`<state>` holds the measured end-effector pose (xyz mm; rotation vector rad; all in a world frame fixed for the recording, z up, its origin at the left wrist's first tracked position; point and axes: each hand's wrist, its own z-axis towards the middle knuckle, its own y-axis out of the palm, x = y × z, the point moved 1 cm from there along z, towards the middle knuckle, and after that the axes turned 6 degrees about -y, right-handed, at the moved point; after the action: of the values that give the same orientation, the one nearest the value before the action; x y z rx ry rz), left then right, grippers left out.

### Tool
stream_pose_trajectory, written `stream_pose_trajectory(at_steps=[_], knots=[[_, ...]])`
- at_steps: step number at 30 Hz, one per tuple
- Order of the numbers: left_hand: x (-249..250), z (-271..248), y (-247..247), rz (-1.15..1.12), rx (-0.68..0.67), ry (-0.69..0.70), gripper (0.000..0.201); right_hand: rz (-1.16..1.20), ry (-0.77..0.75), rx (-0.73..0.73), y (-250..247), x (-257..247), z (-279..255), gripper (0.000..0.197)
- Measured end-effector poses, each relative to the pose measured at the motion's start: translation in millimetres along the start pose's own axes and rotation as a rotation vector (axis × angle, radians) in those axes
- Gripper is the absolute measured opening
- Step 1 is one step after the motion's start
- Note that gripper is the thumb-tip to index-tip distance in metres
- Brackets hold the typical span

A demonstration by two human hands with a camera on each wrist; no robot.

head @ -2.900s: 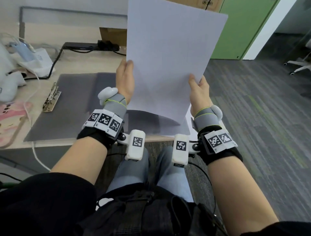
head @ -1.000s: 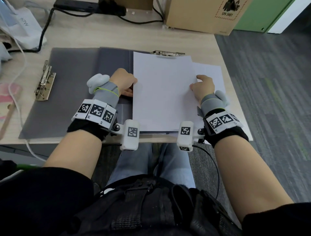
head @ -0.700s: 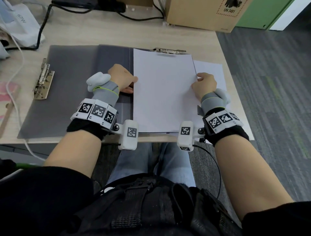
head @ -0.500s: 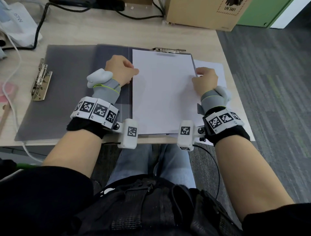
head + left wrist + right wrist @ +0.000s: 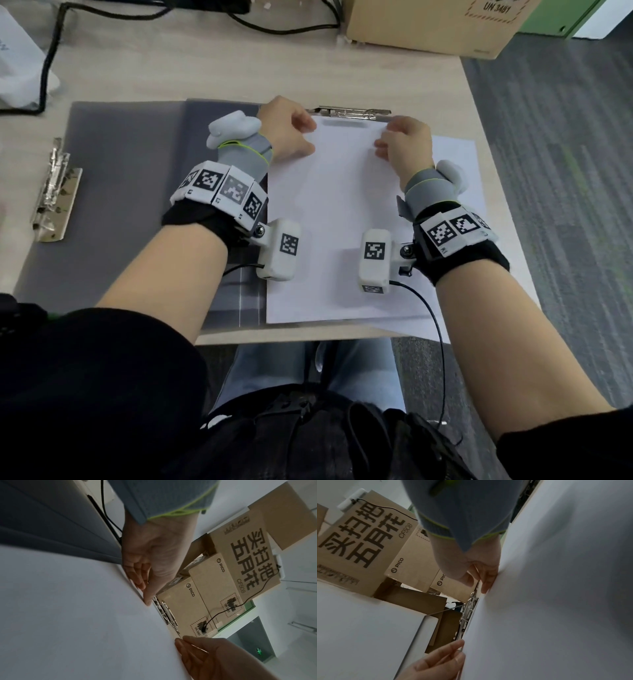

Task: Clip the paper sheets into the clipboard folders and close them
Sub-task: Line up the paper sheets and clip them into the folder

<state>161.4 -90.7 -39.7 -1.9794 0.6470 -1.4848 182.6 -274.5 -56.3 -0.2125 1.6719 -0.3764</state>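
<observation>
A grey clipboard folder [image 5: 130,192] lies open on the table, with a metal clip [image 5: 349,112] at the top of its right panel. A stack of white paper sheets [image 5: 342,222] lies flat on that panel, its top edge just below the clip. My left hand [image 5: 291,133] pinches the stack's top left corner. My right hand [image 5: 400,144] pinches the top right corner. The left wrist view shows the left hand [image 5: 140,577] on the paper's edge beside the clip [image 5: 164,612]. The right wrist view shows the right hand [image 5: 481,574] at the clip [image 5: 471,608].
A second metal clip [image 5: 51,192] sits at the folder's left edge. A loose white sheet [image 5: 459,171] pokes out under the stack on the right. A cardboard box [image 5: 428,24] and black cables [image 5: 51,51] lie at the back. The table's edge is close on the right.
The paper came down from the air and now lies flat on the folder's right panel. Both hands slid from its sides up to the top corners by the clip.
</observation>
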Motion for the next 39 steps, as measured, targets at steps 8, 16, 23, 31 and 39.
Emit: stream_pose_trajectory(at_steps=[8,16,23,31,39], knots=[[-8.1,26.5,2.1,0.045,-0.040,-0.047,0.020,0.083,-0.159,0.012,24.0,-18.6,37.5,0.032],[-5.7,27.6,3.7,0.103,-0.027,-0.078,0.012,-0.098,-0.137,-0.254,62.1,-36.6,63.3,0.043],[-5.5,26.2,4.6,0.106,-0.028,-0.079,0.013,-0.423,-0.207,-0.388,71.6,-37.1,63.0,0.040],[-6.1,25.7,4.6,0.102,-0.019,-0.075,0.016,-0.309,-0.205,-0.450,57.5,-29.4,62.0,0.047],[-6.7,27.3,3.9,0.119,-0.031,-0.075,0.010,-0.361,-0.155,-0.500,61.2,-36.3,65.1,0.031]])
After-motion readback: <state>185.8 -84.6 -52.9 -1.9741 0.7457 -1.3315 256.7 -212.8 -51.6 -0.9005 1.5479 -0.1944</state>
